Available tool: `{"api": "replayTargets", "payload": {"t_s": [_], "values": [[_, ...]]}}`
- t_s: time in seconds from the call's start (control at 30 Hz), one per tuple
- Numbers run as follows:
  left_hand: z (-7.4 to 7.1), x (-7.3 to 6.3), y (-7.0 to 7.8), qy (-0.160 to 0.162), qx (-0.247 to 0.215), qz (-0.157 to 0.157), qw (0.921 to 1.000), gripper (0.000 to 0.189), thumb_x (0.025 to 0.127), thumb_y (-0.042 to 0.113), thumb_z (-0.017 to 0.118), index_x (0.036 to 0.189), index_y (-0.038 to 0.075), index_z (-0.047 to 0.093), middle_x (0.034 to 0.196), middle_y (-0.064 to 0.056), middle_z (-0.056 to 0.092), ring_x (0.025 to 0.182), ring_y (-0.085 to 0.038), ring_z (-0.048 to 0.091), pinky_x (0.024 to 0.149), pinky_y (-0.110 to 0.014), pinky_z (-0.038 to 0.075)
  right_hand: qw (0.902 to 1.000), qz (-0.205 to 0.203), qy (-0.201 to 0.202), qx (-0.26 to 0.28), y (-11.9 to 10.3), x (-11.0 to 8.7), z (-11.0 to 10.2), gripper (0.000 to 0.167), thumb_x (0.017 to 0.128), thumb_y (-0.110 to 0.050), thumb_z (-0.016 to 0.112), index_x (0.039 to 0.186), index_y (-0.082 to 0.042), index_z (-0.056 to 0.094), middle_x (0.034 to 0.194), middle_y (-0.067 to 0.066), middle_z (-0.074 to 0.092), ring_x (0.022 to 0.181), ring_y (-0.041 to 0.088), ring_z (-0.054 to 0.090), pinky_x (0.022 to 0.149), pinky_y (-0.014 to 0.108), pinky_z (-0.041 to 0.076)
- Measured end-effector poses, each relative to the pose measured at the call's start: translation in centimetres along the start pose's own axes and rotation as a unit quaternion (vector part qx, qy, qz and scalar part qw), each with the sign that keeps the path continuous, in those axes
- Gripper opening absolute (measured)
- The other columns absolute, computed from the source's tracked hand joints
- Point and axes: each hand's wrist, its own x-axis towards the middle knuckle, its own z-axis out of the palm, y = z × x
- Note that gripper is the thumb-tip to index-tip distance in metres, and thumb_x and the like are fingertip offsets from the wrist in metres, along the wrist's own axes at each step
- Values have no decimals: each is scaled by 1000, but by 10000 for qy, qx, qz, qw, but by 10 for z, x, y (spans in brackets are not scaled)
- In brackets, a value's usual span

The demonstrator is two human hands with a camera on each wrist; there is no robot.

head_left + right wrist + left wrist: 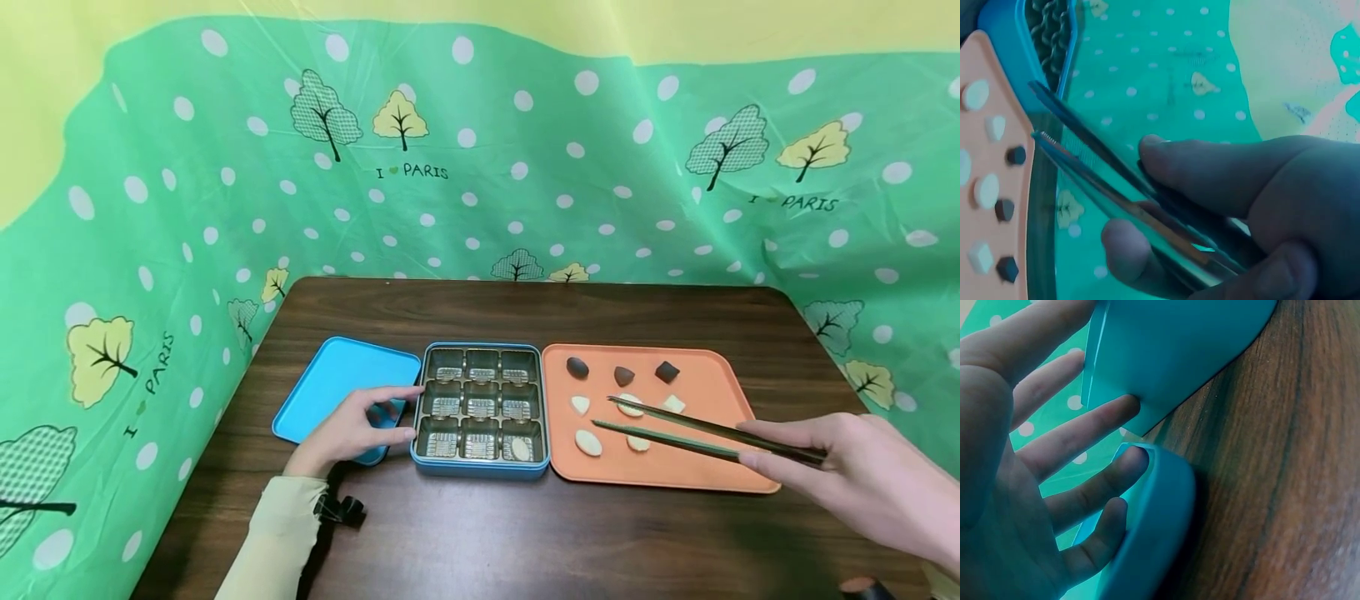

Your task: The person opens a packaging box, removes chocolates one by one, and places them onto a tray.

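Note:
My right hand (pixel 862 471) holds dark metal tweezers (pixel 682 415) between thumb and fingers, the tips slightly apart with nothing between them. They reach over an orange tray (pixel 712 367) bearing several dark brown and whitish pieces that look like chocolates. One whitish oval (pixel 588 442) lies near the tray's left front corner. My left hand (pixel 348 429) spreads its fingers at the left side of a blue box (pixel 480 471), thumb and index fingertip right at its edge. A dark insert divides the box into several compartments; the front right one contains a whitish oval piece (pixel 521 449).
A blue lid (pixel 337 375) lies on the brown wooden table (pixel 450 542), partly under my left hand. The box stands between lid and tray, close against the tray's left edge. A green dotted cloth (pixel 480 217) hangs behind the table. Something dark and cylindrical (pixel 866 587) shows at the lower right.

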Motion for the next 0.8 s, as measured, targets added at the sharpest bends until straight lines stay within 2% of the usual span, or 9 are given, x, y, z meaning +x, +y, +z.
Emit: {"api": "replayTargets", "payload": {"t_s": [0.07, 0.2, 0.27, 0.5, 0.53, 0.7, 0.77, 0.8], "values": [[0, 0, 0, -1, 8, 4, 10000, 62, 89, 39, 86, 146, 29, 65, 137, 1, 68, 100, -22, 63, 87, -43, 53, 9998, -150, -25, 117, -7, 3, 1, 34, 95, -31, 80, 126, -17, 79, 60, -22, 53, 54, -2, 20, 46, 24, 24], [0, 0, 0, -12, 0, -11, 10000, 62, 89, 38, 87, 146, 29, 65, 136, 1, 68, 100, -23, 62, 87, -43, 53, 9983, -380, -271, 337, -22, 12, 3, 32, 97, -32, 78, 126, -20, 79, 58, -21, 52, 51, -3, 19, 46, 23, 28], [0, 0, 1, -16, -2, -37, 10000, 62, 89, 38, 87, 146, 29, 65, 136, 1, 68, 100, -23, 62, 87, -44, 53, 9967, -514, -430, 462, -30, 17, 4, 31, 97, -33, 77, 126, -20, 79, 64, -23, 58, 49, -3, 17, 46, 22, 30], [2, -1, 0, -22, -18, -78, 10000, 62, 89, 38, 86, 146, 30, 64, 136, 1, 69, 100, -22, 63, 87, -44, 53, 9893, -1241, -416, 645, -53, 31, 12, 24, 96, -31, 79, 120, -27, 81, 61, -26, 48, 50, -7, 23, 46, 20, 31], [2, -1, -1, -20, -25, -78, 10000, 62, 89, 38, 86, 146, 30, 64, 136, 2, 69, 100, -22, 63, 87, -44, 53, 9885, -1271, -475, 675, -56, 32, 12, 25, 97, -33, 78, 121, -27, 81, 66, -25, 56, 50, -7, 23, 47, 20, 32], [2, -3, 0, -10, -75, -95, 9999, 62, 89, 37, 87, 146, 30, 64, 137, 1, 68, 100, -23, 62, 86, -42, 53, 9862, -1229, -881, 670, -68, 39, 13, 36, 100, -41, 71, 130, -20, 77, 65, -21, 64, 46, -8, 18, 45, 22, 31], [0, -2, 1, -6, -71, -80, 9999, 63, 88, 37, 87, 146, 30, 65, 137, 1, 68, 99, -24, 62, 86, -42, 53, 9858, -1086, -1100, 656, -72, 42, 14, 41, 101, -46, 69, 131, -20, 76, 76, -16, 73, 42, -7, 19, 44, 22, 31], [0, -2, 1, -8, -74, -66, 10000, 63, 88, 37, 87, 146, 29, 65, 137, 1, 68, 99, -24, 62, 86, -42, 53, 9855, -1035, -1178, 654, -73, 45, 14, 42, 101, -47, 69, 131, -18, 76, 87, -12, 78, 41, -5, 21, 44, 22, 31]]}}
